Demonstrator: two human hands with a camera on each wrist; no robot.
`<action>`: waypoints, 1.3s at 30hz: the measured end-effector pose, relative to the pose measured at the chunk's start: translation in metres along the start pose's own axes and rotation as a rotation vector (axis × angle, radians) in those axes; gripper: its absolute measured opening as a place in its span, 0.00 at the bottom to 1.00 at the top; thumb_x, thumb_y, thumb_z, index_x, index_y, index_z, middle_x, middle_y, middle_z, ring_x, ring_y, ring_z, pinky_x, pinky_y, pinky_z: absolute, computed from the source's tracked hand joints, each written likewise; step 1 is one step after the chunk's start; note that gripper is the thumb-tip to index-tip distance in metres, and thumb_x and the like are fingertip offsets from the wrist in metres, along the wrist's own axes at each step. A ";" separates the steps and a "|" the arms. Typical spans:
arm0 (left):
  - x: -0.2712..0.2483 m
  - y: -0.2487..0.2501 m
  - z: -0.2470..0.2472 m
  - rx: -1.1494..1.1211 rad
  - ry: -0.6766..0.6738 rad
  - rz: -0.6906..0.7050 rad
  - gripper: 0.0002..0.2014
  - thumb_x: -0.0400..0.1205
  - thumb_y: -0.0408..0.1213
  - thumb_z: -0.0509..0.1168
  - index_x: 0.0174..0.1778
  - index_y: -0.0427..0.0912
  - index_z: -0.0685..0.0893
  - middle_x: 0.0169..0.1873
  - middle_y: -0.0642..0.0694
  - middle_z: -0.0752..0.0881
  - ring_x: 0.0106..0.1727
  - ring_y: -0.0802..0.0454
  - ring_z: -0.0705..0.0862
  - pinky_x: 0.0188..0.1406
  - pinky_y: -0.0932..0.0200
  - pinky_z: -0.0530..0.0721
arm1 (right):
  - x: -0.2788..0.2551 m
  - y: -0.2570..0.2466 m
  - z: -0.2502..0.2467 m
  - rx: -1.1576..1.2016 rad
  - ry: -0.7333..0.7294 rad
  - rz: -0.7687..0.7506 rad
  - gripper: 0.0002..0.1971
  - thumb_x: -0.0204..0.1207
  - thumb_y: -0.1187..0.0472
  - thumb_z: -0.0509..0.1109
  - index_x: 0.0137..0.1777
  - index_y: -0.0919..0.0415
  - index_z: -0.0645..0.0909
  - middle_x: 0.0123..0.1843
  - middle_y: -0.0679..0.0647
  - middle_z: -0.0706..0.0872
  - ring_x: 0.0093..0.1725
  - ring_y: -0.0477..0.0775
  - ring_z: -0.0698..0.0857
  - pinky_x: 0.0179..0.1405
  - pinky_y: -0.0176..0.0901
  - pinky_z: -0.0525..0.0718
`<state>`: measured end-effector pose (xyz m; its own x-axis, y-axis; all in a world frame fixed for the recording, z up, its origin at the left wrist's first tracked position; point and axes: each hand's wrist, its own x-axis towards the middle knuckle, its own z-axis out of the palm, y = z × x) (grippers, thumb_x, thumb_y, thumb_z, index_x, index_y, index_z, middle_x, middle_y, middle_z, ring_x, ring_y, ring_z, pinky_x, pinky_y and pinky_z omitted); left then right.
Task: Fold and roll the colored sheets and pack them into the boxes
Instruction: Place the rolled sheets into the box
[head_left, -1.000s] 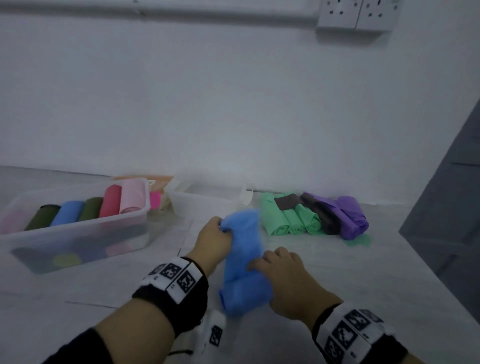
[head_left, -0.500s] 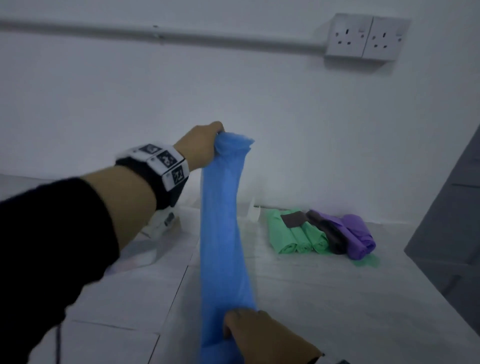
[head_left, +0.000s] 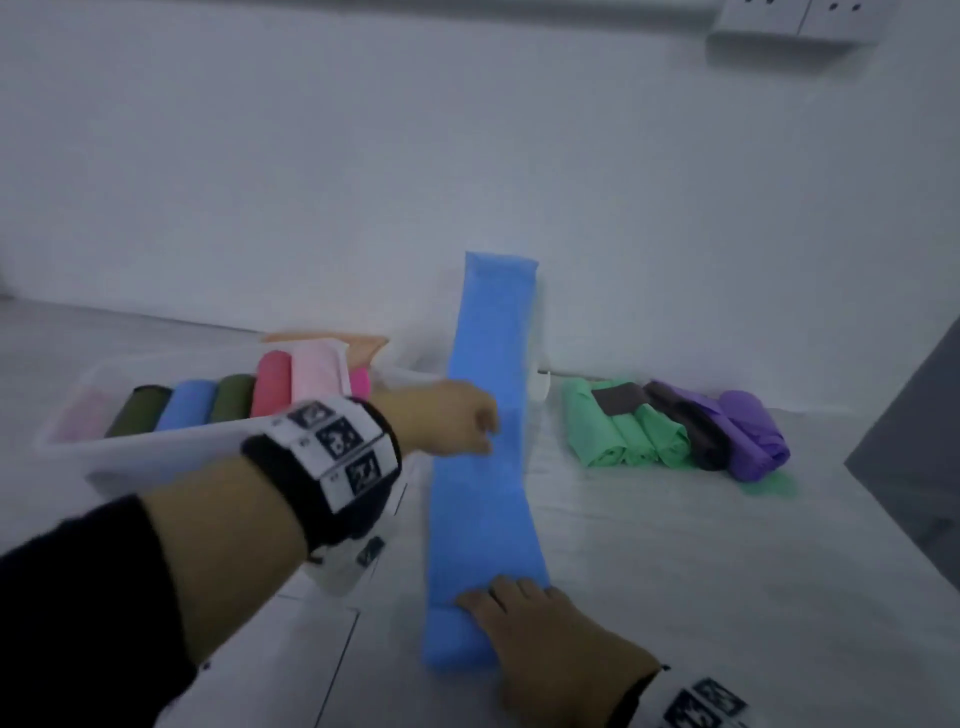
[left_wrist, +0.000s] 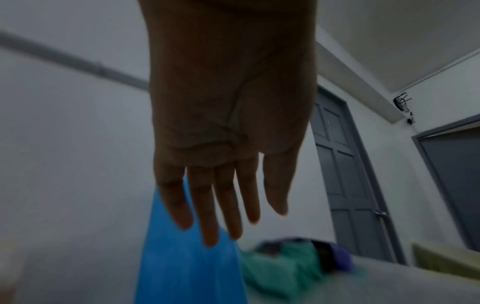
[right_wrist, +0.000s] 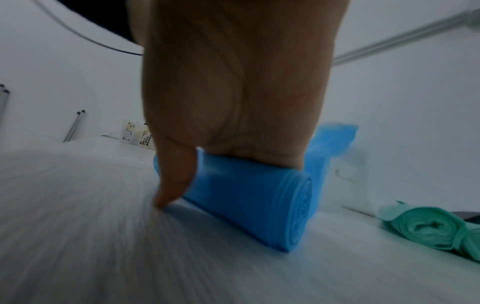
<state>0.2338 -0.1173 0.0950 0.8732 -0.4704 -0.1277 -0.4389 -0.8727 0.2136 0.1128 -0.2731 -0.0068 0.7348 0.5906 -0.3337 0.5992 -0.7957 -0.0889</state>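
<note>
A person works at a white desk (head_left: 675, 597) set against a white wall. A long blue sheet (head_left: 485, 467), folded into a narrow strip, stretches away from the person, its far end leaning up the wall. The near end is already wound into a short roll, which shows most clearly in the right wrist view.

The right hand (head_left: 550, 629) presses down on that roll, fingers lying over its top and thumb touching the desk beside it; whether the fingers curl round it cannot be told. The left hand (head_left: 447, 423) reaches across to the middle of the strip. In the left wrist view its fingers are straight and relaxed, gripping nothing, their tips at the sheet's left edge.

By the look of things, the task is well under way but not finished. A clear plastic box (head_left: 156, 452) at the left already holds a row of rolls: two olive green, one blue, one red and one pale pink can be counted, with a bright pink one just behind and a blurred pinkish shape at the left end. A second clear box (head_left: 410, 376) stands behind the left hand; its contents cannot be made out.

To the right of the strip lies a pile of rolls (head_left: 675, 431) not yet packed: about three green, one dark brown or black, and two purple, with a scrap of green beside them. The blue strip remains to be rolled and boxed.
</note>
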 end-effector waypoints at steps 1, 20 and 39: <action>-0.008 0.004 0.026 0.047 -0.143 0.002 0.18 0.83 0.45 0.64 0.67 0.44 0.79 0.66 0.47 0.79 0.66 0.48 0.77 0.66 0.57 0.73 | -0.001 -0.001 0.001 0.017 -0.038 0.016 0.33 0.75 0.58 0.64 0.80 0.52 0.56 0.72 0.58 0.66 0.72 0.60 0.67 0.67 0.57 0.66; -0.016 -0.010 0.102 0.012 -0.277 -0.108 0.48 0.72 0.52 0.76 0.83 0.46 0.56 0.82 0.48 0.56 0.82 0.48 0.58 0.78 0.54 0.58 | -0.023 -0.040 0.010 0.061 0.022 0.132 0.23 0.78 0.62 0.63 0.71 0.57 0.62 0.69 0.58 0.68 0.69 0.60 0.68 0.67 0.61 0.63; -0.019 -0.017 0.110 -0.027 -0.334 -0.159 0.49 0.74 0.54 0.73 0.84 0.55 0.48 0.84 0.48 0.41 0.84 0.47 0.49 0.80 0.53 0.52 | -0.006 -0.011 -0.013 0.475 -0.014 0.018 0.20 0.70 0.60 0.77 0.62 0.50 0.82 0.61 0.53 0.84 0.59 0.49 0.82 0.55 0.35 0.77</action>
<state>0.2015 -0.1081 -0.0125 0.8105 -0.3499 -0.4698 -0.2940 -0.9367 0.1903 0.1054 -0.2661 0.0082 0.7372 0.5768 -0.3518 0.3721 -0.7812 -0.5013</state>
